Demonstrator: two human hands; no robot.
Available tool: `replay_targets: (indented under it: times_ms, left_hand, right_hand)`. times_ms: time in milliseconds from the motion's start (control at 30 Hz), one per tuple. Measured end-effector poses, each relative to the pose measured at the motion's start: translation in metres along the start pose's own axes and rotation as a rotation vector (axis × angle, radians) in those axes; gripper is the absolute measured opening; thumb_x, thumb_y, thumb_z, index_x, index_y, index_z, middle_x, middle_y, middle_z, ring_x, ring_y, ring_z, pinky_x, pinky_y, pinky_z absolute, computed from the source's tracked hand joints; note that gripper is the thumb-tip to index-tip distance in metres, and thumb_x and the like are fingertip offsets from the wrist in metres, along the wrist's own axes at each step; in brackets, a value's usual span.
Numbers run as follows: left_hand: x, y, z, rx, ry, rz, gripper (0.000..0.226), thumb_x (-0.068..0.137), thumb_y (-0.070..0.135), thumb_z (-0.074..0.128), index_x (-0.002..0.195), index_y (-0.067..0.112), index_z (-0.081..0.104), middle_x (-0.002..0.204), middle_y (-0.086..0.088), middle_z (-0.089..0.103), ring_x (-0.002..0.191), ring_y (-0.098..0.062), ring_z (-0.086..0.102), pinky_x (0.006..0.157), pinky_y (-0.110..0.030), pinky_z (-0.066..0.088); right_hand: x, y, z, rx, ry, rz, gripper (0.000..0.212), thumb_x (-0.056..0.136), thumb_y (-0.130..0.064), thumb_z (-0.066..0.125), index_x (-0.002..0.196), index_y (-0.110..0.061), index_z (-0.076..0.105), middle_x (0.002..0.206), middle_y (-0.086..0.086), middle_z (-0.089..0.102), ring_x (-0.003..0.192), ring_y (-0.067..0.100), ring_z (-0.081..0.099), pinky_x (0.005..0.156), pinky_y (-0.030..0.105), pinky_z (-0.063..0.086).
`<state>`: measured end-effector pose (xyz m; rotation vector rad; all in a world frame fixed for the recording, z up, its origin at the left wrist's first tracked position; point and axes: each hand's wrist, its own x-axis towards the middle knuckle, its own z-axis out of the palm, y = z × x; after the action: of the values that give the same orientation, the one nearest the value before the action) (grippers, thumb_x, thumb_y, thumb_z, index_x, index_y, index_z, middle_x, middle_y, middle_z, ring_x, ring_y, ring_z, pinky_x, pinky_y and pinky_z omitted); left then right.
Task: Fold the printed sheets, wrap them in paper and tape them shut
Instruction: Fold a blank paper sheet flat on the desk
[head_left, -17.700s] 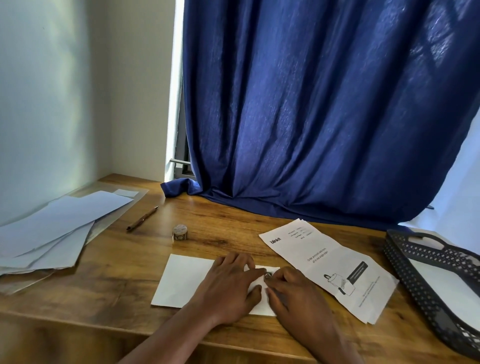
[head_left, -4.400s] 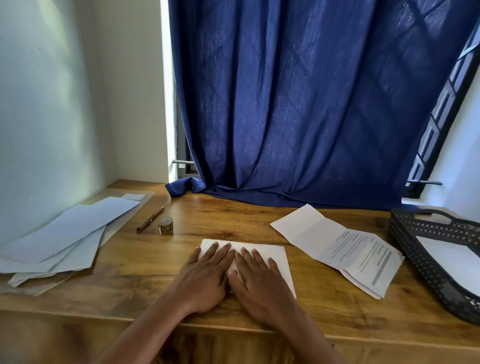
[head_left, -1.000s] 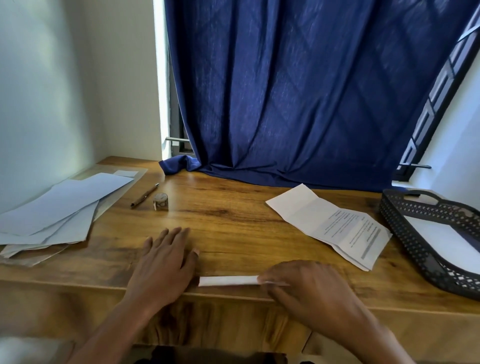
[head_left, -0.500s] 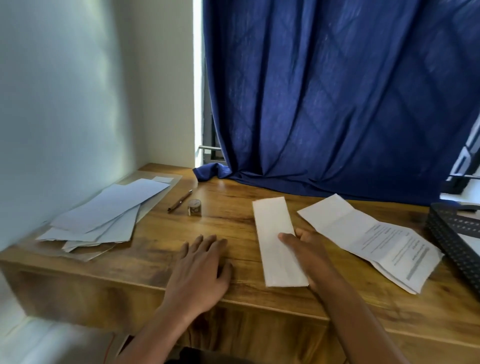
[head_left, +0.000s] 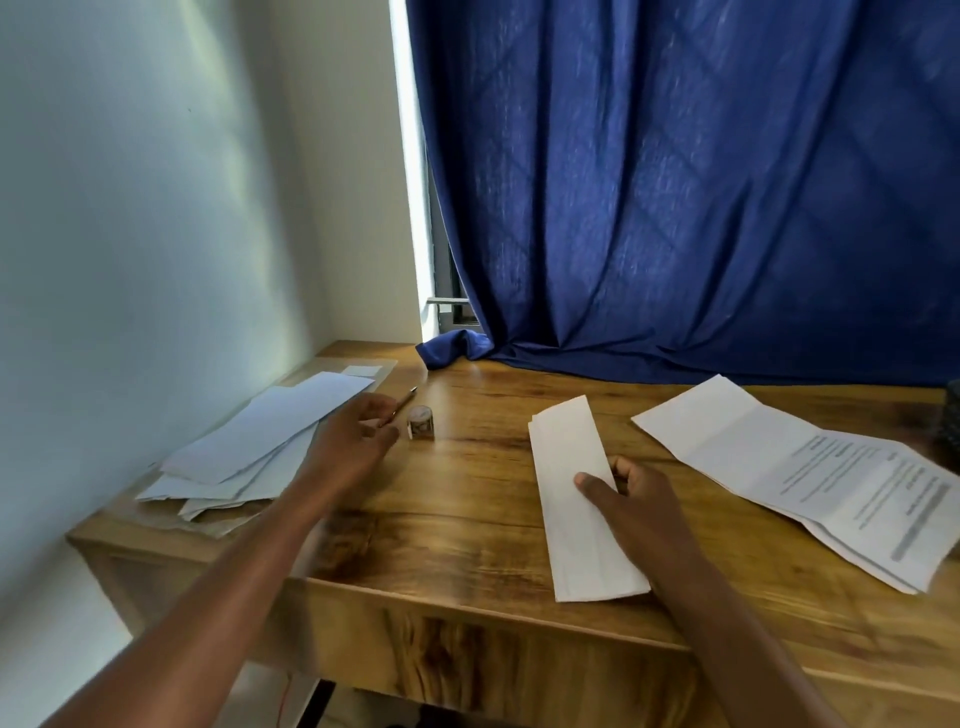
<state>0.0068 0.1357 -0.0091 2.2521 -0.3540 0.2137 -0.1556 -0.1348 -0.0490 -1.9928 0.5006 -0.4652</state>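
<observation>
A narrow folded white packet (head_left: 576, 499) lies lengthwise on the wooden desk (head_left: 467, 519). My right hand (head_left: 628, 499) grips its right edge, thumb on top and fingers beneath. My left hand (head_left: 353, 441) reaches out over the desk's left side, fingers loosely spread, between a stack of pale blue-white sheets (head_left: 260, 441) and a small roll of tape (head_left: 421, 423). It holds nothing. A creased printed sheet (head_left: 810, 467) lies unfolded to the right of the packet.
A pen (head_left: 400, 405) lies beside the tape, just past my left fingertips. A dark blue curtain (head_left: 675, 182) hangs behind the desk and drapes onto its back edge. A white wall runs along the left. A black basket's edge (head_left: 951, 415) shows at far right.
My left hand has lifted from the desk's front edge and moved forward and left toward the sheet stack and tape. My right hand still holds the folded packet.
</observation>
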Motion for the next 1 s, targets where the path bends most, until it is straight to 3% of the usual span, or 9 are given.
replay_targets:
  times_ms: [133,267,367,467,600,700,800,900,1000]
  left_hand:
    - [0.031,-0.012,0.002,0.082,-0.043,0.019,0.044,0.094,0.016,0.072,0.136,0.021,0.06,0.137,-0.002,0.064,0.104,-0.014,0.06,0.099,-0.039,0.05]
    - [0.05,-0.018,0.009,0.206,-0.198,0.12,0.063,0.09,0.009,0.072,0.144,0.032,0.051,0.148,0.003,0.053,0.112,-0.017,0.063,0.098,-0.048,0.056]
    - [0.063,-0.025,0.015,0.246,-0.235,0.156,0.071,0.085,0.009,0.073,0.145,0.038,0.048,0.148,0.003,0.053,0.114,-0.017,0.062,0.097,-0.047,0.056]
    - [0.062,-0.023,0.022,0.242,-0.206,0.189,0.069,0.085,0.006,0.071,0.146,0.029,0.049,0.145,-0.001,0.054,0.122,-0.022,0.057,0.101,-0.043,0.052]
    - [0.065,-0.03,0.013,0.297,-0.067,0.178,0.061,0.088,0.017,0.072,0.143,0.033,0.051,0.15,-0.003,0.05,0.13,-0.028,0.051,0.104,-0.053,0.051]
    - [0.075,-0.044,-0.01,0.474,0.021,0.073,0.059,0.09,0.025,0.073,0.145,0.027,0.051,0.153,-0.01,0.048,0.138,-0.034,0.044,0.11,-0.055,0.043]
    - [0.083,-0.063,-0.034,0.62,-0.013,-0.152,0.075,0.087,0.049,0.075,0.15,0.023,0.043,0.155,-0.014,0.043,0.14,-0.039,0.041,0.109,-0.056,0.04]
    - [0.09,-0.084,-0.048,0.621,-0.099,-0.328,0.094,0.079,0.077,0.067,0.149,0.02,0.042,0.154,-0.014,0.045,0.138,-0.038,0.044,0.106,-0.051,0.042]
    - [0.09,-0.088,-0.053,0.629,-0.116,-0.301,0.08,0.081,0.079,0.063,0.136,0.022,0.055,0.144,-0.008,0.057,0.131,-0.032,0.051,0.101,-0.044,0.045]
  right_hand:
    - [-0.001,0.001,0.001,-0.042,0.04,-0.011,0.053,0.094,-0.047,0.065,0.138,-0.019,0.053,0.131,-0.001,0.061,0.086,0.005,0.055,0.062,0.014,0.041]
    - [-0.004,0.002,0.001,-0.049,0.073,-0.044,0.055,0.094,-0.044,0.067,0.141,-0.021,0.05,0.138,-0.002,0.058,0.093,0.004,0.051,0.067,0.013,0.041]
    - [-0.004,0.002,0.001,-0.03,0.081,-0.047,0.057,0.093,-0.043,0.068,0.142,-0.023,0.048,0.142,-0.002,0.056,0.104,0.009,0.054,0.083,0.023,0.047]
    - [-0.003,0.002,0.002,-0.025,0.071,-0.048,0.057,0.093,-0.043,0.069,0.142,-0.024,0.048,0.142,-0.002,0.056,0.105,0.009,0.054,0.084,0.024,0.047]
    - [-0.002,0.002,0.002,-0.035,0.062,-0.047,0.056,0.093,-0.044,0.068,0.141,-0.025,0.047,0.142,-0.003,0.056,0.105,0.009,0.055,0.082,0.024,0.047]
    - [-0.001,0.003,0.002,-0.046,0.053,-0.048,0.057,0.093,-0.044,0.068,0.142,-0.025,0.047,0.141,-0.004,0.056,0.103,0.008,0.054,0.076,0.02,0.045]
    - [0.0,0.002,0.003,-0.054,0.047,-0.051,0.056,0.093,-0.043,0.068,0.141,-0.024,0.048,0.14,-0.003,0.056,0.101,0.008,0.053,0.073,0.018,0.043]
    - [0.0,0.001,0.003,-0.051,0.041,-0.047,0.056,0.093,-0.042,0.069,0.141,-0.023,0.048,0.14,-0.003,0.057,0.102,0.008,0.054,0.077,0.021,0.045]
    - [0.0,0.0,0.003,-0.06,0.031,-0.046,0.054,0.093,-0.041,0.069,0.14,-0.023,0.049,0.139,-0.004,0.057,0.1,0.007,0.054,0.068,0.014,0.042]
